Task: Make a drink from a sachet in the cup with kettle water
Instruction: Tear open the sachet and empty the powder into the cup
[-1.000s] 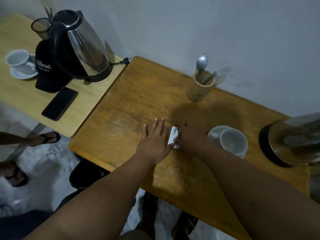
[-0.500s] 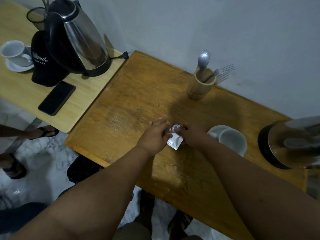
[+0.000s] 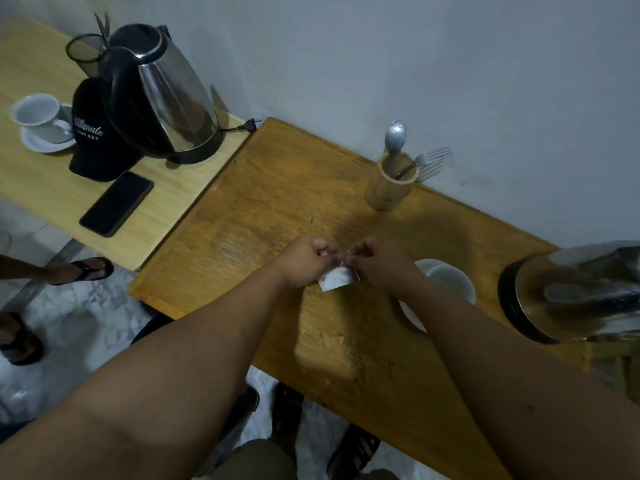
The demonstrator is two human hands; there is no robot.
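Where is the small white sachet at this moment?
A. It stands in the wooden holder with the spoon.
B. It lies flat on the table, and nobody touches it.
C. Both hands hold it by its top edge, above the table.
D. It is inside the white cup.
C: the left hand and right hand pinch the top of the sachet, which hangs above the table.

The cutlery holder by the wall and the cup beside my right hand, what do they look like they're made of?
The cutlery holder looks like bamboo or light wood: a tan, matte cylinder with faint banding. The cup and the saucer under it look like white glazed ceramic, smooth with a soft sheen, though white plastic can't be ruled out in this dim light.
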